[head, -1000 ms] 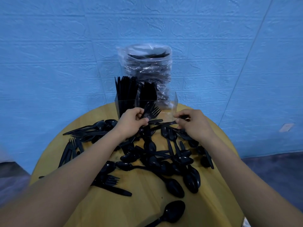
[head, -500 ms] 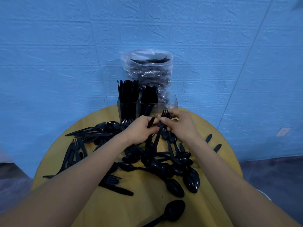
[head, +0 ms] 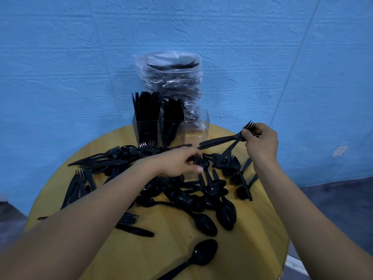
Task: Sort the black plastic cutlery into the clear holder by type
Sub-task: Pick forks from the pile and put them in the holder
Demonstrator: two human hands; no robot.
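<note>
A clear holder point(head: 195, 130) with three compartments stands at the table's far edge. Its left two compartments hold upright black cutlery point(head: 147, 112); the right one looks empty. Loose black spoons, forks and knives point(head: 201, 197) lie heaped across the round wooden table point(head: 232, 259). My right hand point(head: 261, 143) is raised at the right, shut on a small bunch of black forks point(head: 224, 140) whose handles point left toward the holder. My left hand point(head: 181, 162) is down on the pile, fingers closed around a black piece there.
A clear plastic bag point(head: 171, 81) stuffed with more black cutlery stands behind the holder against the blue wall. A single spoon point(head: 199, 255) lies near the table's front edge. More forks point(head: 78, 184) lie at the left side.
My right hand has moved right and up, carrying the forks away from the middle of the pile. My left hand has shifted right onto the pile.
</note>
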